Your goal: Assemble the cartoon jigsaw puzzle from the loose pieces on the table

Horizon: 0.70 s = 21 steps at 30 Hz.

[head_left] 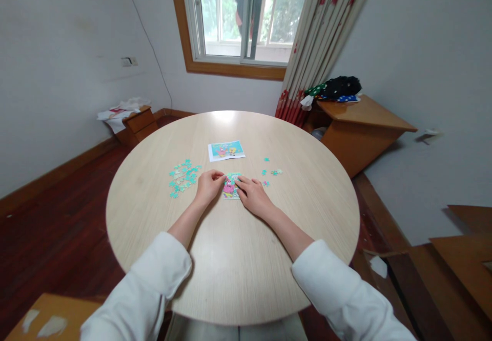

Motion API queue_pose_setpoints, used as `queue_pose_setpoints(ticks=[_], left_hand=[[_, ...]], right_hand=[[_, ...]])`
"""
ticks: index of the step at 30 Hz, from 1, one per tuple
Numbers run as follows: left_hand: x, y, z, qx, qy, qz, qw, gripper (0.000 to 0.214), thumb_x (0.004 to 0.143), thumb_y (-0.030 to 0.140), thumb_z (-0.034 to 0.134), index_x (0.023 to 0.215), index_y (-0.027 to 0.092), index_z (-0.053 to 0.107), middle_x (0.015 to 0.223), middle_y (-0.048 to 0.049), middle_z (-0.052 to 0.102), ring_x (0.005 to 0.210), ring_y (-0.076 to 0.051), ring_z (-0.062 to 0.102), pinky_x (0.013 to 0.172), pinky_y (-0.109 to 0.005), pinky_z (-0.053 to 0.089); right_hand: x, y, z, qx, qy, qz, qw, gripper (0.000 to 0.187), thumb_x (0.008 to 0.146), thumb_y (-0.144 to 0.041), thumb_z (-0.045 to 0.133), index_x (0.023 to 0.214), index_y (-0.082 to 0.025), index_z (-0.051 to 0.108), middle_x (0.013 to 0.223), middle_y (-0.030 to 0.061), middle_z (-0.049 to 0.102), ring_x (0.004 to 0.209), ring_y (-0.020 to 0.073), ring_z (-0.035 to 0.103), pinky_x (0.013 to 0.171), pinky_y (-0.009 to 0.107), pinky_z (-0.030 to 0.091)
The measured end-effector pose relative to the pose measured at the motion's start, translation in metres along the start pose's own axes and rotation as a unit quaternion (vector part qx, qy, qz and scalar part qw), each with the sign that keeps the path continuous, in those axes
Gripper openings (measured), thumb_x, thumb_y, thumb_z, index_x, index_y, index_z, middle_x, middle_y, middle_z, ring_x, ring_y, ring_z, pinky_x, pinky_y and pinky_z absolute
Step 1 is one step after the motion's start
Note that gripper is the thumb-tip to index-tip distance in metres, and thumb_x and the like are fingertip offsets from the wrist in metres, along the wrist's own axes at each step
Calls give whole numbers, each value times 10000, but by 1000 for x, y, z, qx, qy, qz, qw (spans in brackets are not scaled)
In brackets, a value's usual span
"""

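A partly joined jigsaw patch (pixel 229 187), pink and teal, lies on the round pale wooden table (pixel 238 259). My left hand (pixel 208 186) rests at its left edge with the fingers curled and the fingertips touching the patch. My right hand (pixel 253 195) lies flat at its right edge, index finger stretched onto the patch. A heap of loose teal pieces (pixel 183 176) lies left of my left hand. A few more loose pieces (pixel 270 172) are scattered to the right. A printed reference picture (pixel 226 150) lies beyond the patch.
A wooden desk (pixel 361 121) with dark clothes on it stands at the right by a flowered curtain (pixel 323 39). A low wooden cabinet (pixel 138 122) with papers sits by the left wall. Cardboard lies at the bottom left and on the floor at the right.
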<state>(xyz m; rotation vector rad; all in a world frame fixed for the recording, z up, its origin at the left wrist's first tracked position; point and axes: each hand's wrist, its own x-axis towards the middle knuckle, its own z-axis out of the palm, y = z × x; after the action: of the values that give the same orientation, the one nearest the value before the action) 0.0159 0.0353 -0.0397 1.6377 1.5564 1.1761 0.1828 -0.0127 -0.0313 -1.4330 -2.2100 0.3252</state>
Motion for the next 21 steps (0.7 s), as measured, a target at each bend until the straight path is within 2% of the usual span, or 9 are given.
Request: queue_pose_setpoints(ticks=[8,21], left_hand=[[3,-4,2,44,-25,-9,999,145,705,279,637,748,160,708,740,-63,722,702,-178,654,651,-270,478],[2,0,1,92,-21,-12,995,144,705,288,633,746,168,700,729,-51,710,705,-173,637,677,-278,467]], right_hand=[[0,-3,-3,3,-6,8,1000,336,886,-151,469,1180,-200,621,1315,127,561,1227,216,503,1055,479,299],[0,-8,-6,1,-18,18,1000,333,890,-149,474,1191,-177,614,1324,141,551,1245,219,489,1066,482,285]])
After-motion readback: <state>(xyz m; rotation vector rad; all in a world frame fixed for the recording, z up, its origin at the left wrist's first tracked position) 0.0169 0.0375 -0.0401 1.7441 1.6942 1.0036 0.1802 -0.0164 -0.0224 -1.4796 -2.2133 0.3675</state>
